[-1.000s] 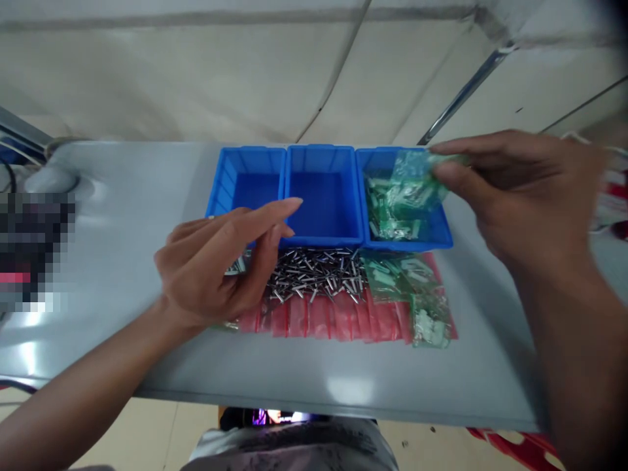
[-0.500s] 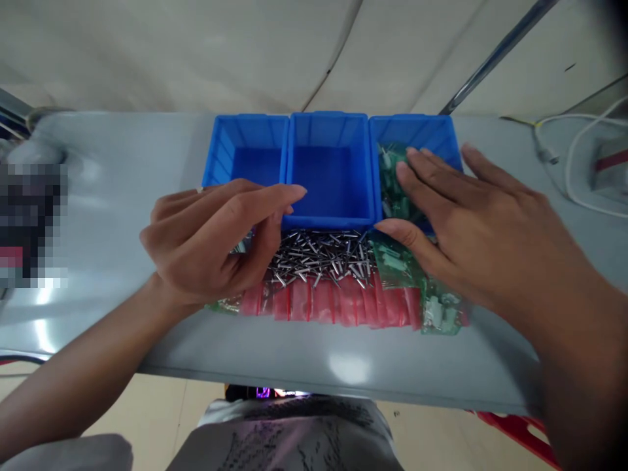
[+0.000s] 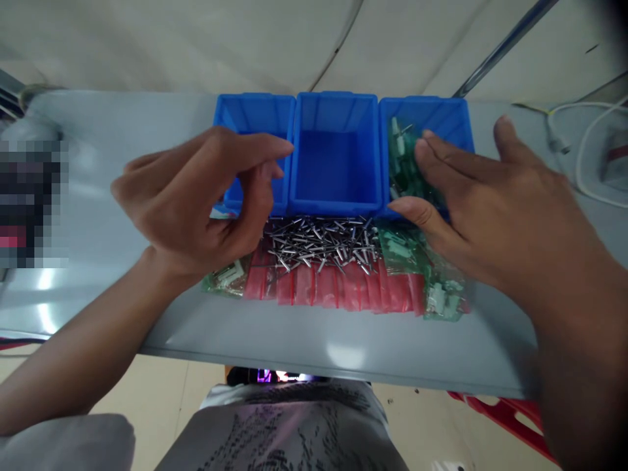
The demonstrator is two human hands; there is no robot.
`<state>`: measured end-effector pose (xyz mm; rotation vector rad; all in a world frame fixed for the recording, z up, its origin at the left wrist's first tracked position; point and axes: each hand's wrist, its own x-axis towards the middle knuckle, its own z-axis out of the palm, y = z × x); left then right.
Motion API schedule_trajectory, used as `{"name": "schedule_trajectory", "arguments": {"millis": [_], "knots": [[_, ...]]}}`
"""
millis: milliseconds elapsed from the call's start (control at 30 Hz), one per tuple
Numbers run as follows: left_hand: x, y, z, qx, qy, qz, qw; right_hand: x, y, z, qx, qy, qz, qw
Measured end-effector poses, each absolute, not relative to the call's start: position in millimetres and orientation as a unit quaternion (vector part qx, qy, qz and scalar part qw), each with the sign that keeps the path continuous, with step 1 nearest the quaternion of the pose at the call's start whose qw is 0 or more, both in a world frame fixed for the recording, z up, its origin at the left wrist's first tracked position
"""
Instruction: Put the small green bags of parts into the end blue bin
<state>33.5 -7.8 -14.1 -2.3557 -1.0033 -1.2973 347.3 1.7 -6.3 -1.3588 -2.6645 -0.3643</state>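
My left hand (image 3: 196, 190) hovers in front of the left blue bin (image 3: 255, 103), index finger pointing right. Its thumb and other fingertips are drawn together; whatever is between them, if anything, is hidden. My right hand (image 3: 495, 203) is open over the right blue bin (image 3: 464, 124), palm down and thumb apart. Under its fingertips lie green-tinted plastic bags (image 3: 400, 147) of pale parts; I cannot tell whether they touch. The middle blue bin (image 3: 338, 167) shows its bare floor. Before it lies a pile of silver rivets (image 3: 318, 242).
Red-tinted zip bags (image 3: 318, 288) line the front of the rivets. More green bags of parts lie at the left (image 3: 228, 278) and right (image 3: 444, 297) ends. A white cable (image 3: 581, 150) curls at the right on the grey table (image 3: 275, 327).
My left hand has lifted and shifted left, away from the middle bin. My right hand stays over the right bin, moved slightly right. The view has tilted a little.
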Motion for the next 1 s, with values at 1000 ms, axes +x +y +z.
{"name": "schedule_trajectory", "arguments": {"millis": [1000], "knots": [[31.7,-4.4,-10.8,-0.787,-0.420,-0.445,0.074,314.2,-21.2,-7.1,-0.227,-0.926,-0.120,0.278]]}}
